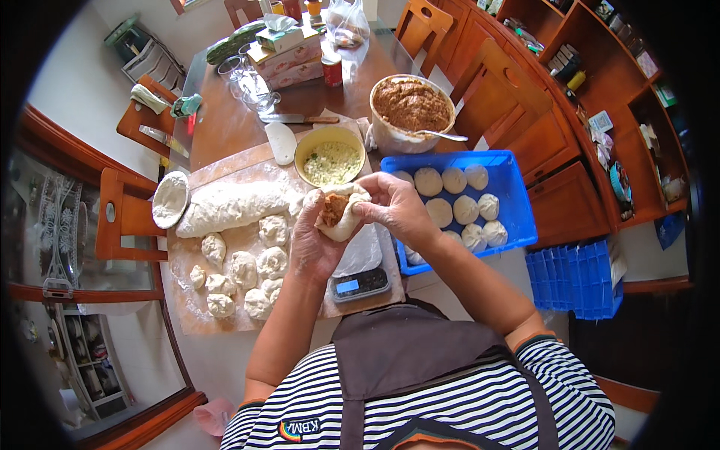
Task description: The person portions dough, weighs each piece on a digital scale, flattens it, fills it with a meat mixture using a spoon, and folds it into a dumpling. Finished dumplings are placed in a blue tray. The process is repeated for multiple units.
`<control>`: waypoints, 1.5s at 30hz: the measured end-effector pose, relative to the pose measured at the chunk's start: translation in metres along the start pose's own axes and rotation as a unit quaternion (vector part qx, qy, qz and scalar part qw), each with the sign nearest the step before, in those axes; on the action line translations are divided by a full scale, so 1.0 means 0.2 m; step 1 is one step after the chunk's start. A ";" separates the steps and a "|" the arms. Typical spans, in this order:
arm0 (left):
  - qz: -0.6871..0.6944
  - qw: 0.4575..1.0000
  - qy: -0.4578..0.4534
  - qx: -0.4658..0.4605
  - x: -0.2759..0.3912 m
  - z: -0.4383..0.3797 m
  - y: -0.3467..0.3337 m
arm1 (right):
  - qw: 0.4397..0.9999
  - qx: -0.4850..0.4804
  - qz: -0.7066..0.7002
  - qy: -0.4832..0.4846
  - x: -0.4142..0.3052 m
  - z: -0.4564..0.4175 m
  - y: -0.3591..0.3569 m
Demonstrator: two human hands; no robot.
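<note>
A dough wrapper [340, 228] with brown filling [333, 209] in its middle is cupped in my left hand [313, 247]. My right hand [394, 211] pinches the wrapper's edge between thumb and fingers, and the filling still shows through the opening. Beneath my hands is a digital kitchen scale [360, 284] with a lit display. To the left, several dough pieces [243, 269] and a long dough roll [239, 208] lie on a floured wooden board [185, 304]. A blue plastic crate [520, 211] on the right holds several round filled buns [466, 209].
Beyond my hands stand a yellow bowl of chopped filling [332, 162] and a large tub of brown filling [413, 107] with a spoon [441, 135]. A knife [298, 118], a white dough scraper [280, 143] and a flour bowl [170, 199] are nearby. Wooden chairs [500, 93] flank the table.
</note>
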State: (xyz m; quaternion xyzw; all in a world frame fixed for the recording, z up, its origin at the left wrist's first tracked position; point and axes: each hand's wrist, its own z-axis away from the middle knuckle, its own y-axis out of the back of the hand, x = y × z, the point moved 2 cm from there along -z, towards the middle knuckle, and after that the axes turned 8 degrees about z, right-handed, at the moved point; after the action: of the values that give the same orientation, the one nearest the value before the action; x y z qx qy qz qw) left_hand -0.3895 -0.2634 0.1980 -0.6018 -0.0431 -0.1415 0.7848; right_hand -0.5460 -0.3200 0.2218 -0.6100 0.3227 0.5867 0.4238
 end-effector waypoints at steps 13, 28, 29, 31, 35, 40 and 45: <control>-0.305 0.952 0.001 0.038 0.04 0.21 0.23 | 0.963 -0.085 0.256 0.005 0.12 0.16 -0.11; -0.321 0.923 0.192 0.088 -0.01 0.08 0.36 | 0.916 -0.082 0.368 0.137 0.13 0.23 -0.13; -0.342 0.914 0.192 0.099 -0.01 0.06 0.36 | 0.914 -0.085 0.368 0.147 0.17 0.23 -0.12; -0.414 0.883 0.219 0.046 0.01 0.01 0.32 | 0.910 -0.085 0.372 0.164 0.26 0.20 -0.09; -0.521 0.834 0.099 0.155 0.03 -0.05 0.35 | 0.915 -0.024 0.396 0.069 0.54 0.21 -0.01; -0.508 0.829 -0.012 0.232 0.20 0.07 0.53 | 0.905 0.026 0.412 0.101 0.47 0.31 0.04; -0.479 0.845 -0.015 0.239 0.26 0.18 0.65 | 0.899 0.055 0.429 0.069 0.38 0.21 0.13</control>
State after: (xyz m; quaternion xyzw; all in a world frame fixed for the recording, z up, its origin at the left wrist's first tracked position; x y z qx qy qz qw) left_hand -0.3013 -0.2074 0.0992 -0.3024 -0.3702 -0.4761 0.7382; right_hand -0.5798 -0.2854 0.1445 -0.4272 0.6131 0.6496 0.1405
